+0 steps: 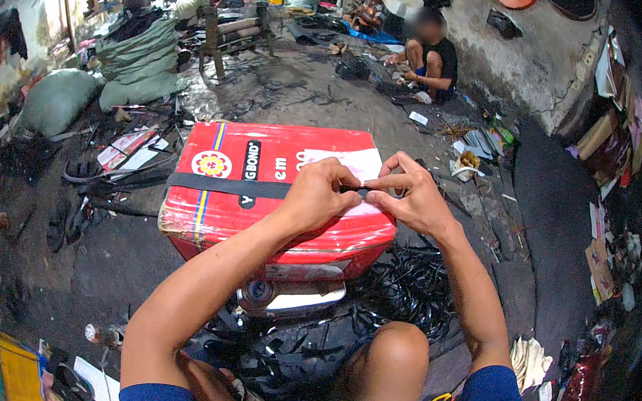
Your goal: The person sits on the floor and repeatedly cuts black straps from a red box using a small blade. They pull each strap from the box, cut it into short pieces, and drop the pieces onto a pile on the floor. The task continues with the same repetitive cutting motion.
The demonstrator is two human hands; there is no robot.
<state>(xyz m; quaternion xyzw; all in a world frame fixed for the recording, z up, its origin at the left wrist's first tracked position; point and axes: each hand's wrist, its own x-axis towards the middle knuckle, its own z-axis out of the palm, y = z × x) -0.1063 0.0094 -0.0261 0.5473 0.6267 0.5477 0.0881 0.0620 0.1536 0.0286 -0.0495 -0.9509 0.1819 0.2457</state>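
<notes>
A red rectangular tin can (218,204) lies on its side in front of me, serving as a work block. A long black rubber strip (216,185) lies stretched across its top. My left hand (320,194) and my right hand (411,194) meet over the can's right end. Both pinch the strip's end between thumb and fingers, close together. A white sheet (353,165) lies under my hands on the can. My bare knee (391,363) shows below.
A heap of black rubber strips (394,287) lies around the can's base. Another person (431,57) sits on the floor by the back wall. Green sacks (139,59) stand at the back left. Paper and cardboard scraps (607,144) litter the right side.
</notes>
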